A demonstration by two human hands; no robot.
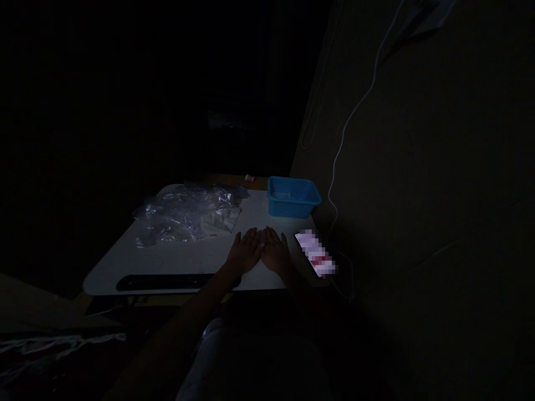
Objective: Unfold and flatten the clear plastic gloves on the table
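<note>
The room is very dark. My left hand and my right hand lie flat, palms down and side by side, on a small white table. Their fingers are stretched out and nearly touch each other; neither holds anything. A heap of clear plastic bags lies just beyond my left hand. A lit phone rests right of my right hand at the table's edge. A blue plastic tub stands at the far right corner.
A dark wall rises close along the table's right side, with a white cable hanging down it towards the phone. A small pale object sits behind the table. A black strip runs along the near edge.
</note>
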